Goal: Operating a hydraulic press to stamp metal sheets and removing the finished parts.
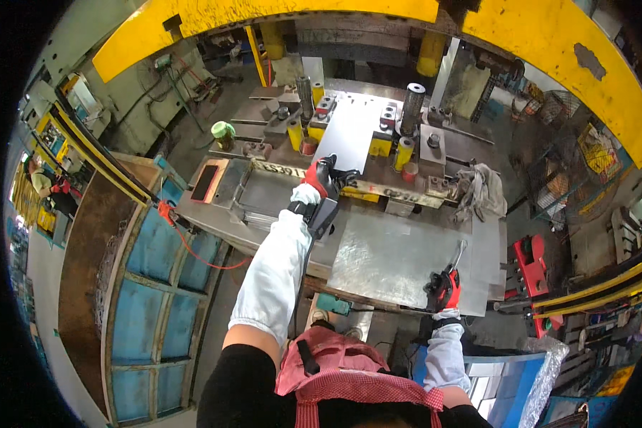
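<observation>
My left hand (322,178), in a red and black glove, reaches forward to the near left corner of a bright, flat metal sheet (353,132). Its fingers close on that edge; the far part of the sheet lies among the die blocks and posts of a press. My right hand (446,289), gloved alike, is lower right, closed around a slim shiny metal tool (461,253) with a widened end, whose exact kind I cannot make out. Beneath that hand spreads a larger stack of grey metal sheets (399,257) on the bench.
Yellow press frame (278,14) arches overhead. Dark posts (412,107) and yellow cylinders (404,152) flank the sheet. A grey rag (481,189) hangs at right. Left stand a green-lidded jar (222,134), a phone-like red-framed object (205,182) and a blue-panelled bin (139,307).
</observation>
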Demonstrator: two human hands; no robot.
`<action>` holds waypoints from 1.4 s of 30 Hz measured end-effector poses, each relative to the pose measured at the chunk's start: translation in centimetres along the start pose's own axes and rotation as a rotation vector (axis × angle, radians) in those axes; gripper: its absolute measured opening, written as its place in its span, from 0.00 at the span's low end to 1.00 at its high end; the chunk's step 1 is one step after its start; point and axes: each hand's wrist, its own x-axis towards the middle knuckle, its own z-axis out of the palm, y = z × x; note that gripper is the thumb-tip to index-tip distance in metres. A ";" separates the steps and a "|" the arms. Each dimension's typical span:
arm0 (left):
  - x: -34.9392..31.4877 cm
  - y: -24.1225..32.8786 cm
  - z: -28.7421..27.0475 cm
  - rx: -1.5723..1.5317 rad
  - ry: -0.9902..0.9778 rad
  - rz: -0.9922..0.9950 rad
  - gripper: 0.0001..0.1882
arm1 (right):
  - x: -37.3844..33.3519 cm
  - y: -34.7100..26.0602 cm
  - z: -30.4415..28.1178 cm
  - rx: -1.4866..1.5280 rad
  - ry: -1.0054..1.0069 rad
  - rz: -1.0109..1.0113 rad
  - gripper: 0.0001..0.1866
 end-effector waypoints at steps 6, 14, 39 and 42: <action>0.4 0.6 -0.3 -0.026 -0.004 -0.069 0.17 | 0.0 0.2 0.3 0.083 0.031 0.045 0.07; 1.0 0.6 -1.0 0.013 -0.103 -0.079 0.19 | -0.8 -0.8 1.3 0.006 0.097 0.061 0.06; 0.4 0.2 0.4 -0.021 0.033 -0.009 0.18 | -1.4 -1.4 2.0 0.036 0.080 0.117 0.06; 0.8 -0.1 -0.3 0.066 -0.022 0.087 0.19 | -0.8 -1.0 1.1 -0.009 0.083 0.114 0.06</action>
